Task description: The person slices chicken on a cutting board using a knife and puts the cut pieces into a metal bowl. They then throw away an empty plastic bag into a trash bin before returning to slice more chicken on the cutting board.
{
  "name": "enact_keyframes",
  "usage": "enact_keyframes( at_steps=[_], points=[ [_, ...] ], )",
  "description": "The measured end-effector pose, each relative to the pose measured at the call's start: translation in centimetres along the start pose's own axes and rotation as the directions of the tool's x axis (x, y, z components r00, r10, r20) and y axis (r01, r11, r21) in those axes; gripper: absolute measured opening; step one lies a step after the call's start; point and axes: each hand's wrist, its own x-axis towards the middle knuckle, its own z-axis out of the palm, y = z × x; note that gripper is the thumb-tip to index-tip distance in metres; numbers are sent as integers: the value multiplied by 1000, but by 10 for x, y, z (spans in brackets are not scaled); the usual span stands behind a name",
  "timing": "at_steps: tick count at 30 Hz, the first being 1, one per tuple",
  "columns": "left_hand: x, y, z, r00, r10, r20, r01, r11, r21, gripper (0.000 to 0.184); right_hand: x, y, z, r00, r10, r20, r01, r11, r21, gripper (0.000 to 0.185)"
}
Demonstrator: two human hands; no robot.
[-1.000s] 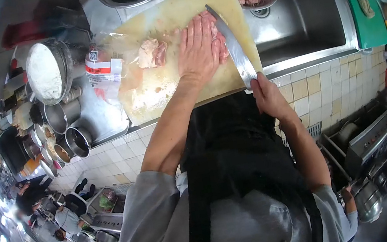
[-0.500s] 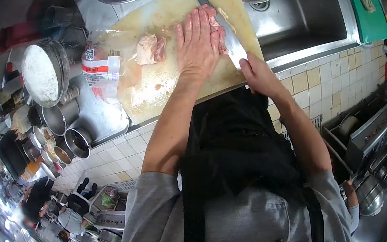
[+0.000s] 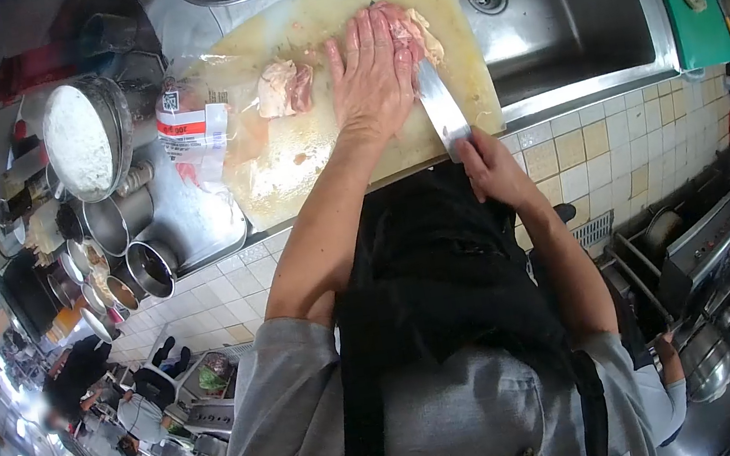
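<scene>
Steel knife [image 3: 441,105] nearer blk apron [image 3: 434,312] vs. prev.

Raw meat [image 3: 404,26]: pink, moist, lying on pale yellow board [image 3: 471,85], partly covered by my flat left fingers [image 3: 365,34]; yellowish skin or fat along right edge. Knife [image 3: 441,105]: broad shiny blade, flat side showing, slanting up and left over board; handle inside my curled right fingers [image 3: 470,156], far end hidden at meat.
</scene>
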Motion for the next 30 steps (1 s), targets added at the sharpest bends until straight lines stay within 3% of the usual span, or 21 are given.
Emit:
enact_keyframes(
  at_steps=[4,10,12,13,15,18,19,21,23,25,26,28,29,30],
  points=[
    [-1,0,0,1000,5,5,-5,1000,-14,69,-18,10,6,1000,13,-13,-12,1000,22,30],
    [1,0,-5,1000,-3,21,3,1000,0,68,-39,33,-9,1000,-1,13,3,995,-95,29],
    [1,-3,-3,999,-7,-40,1,989,-150,65,-49,55,-17,921,-385,-49,344,868,-358,28],
    [0,-3,-5,998,-7,-55,-1,989,-145,65,-62,49,-23,916,-399,-45,357,861,-363,28],
    [-2,-7,-12,949,-17,-314,-62,969,-238,47,-90,36,-34,973,-199,-120,118,868,-482,27],
    [-12,10,-26,948,-83,-307,-20,948,-317,35,-116,72,-50,937,-265,-228,125,862,-491,28],
    [-14,15,-24,936,-65,-346,-18,972,-233,41,-123,77,-49,935,-274,-224,133,859,-495,28],
    [-10,20,-23,927,-69,-368,-8,979,-203,42,-135,81,-52,932,-9,-362,-2,999,-32,29],
    [-7,24,-21,920,-72,-385,4,984,-176,43,-138,81,-51,917,-37,-398,34,999,-17,28],
    [-2,13,-29,973,-31,-230,20,999,-49,39,-138,76,-50,910,-51,-412,61,998,9,27],
    [-1,11,-32,972,-26,-236,16,999,-45,39,-134,79,-50,909,-58,-413,69,998,11,27],
    [3,11,-38,965,-184,-185,159,977,-140,25,-125,76,-48,902,-151,-405,134,989,-69,27],
    [6,6,-34,966,-179,-189,154,978,-140,25,-127,73,-49,907,-126,-402,82,989,-125,28],
    [7,-4,-24,941,-262,-214,197,939,-281,23,-126,73,-50,907,-127,-402,83,989,-124,28]
  ],
)
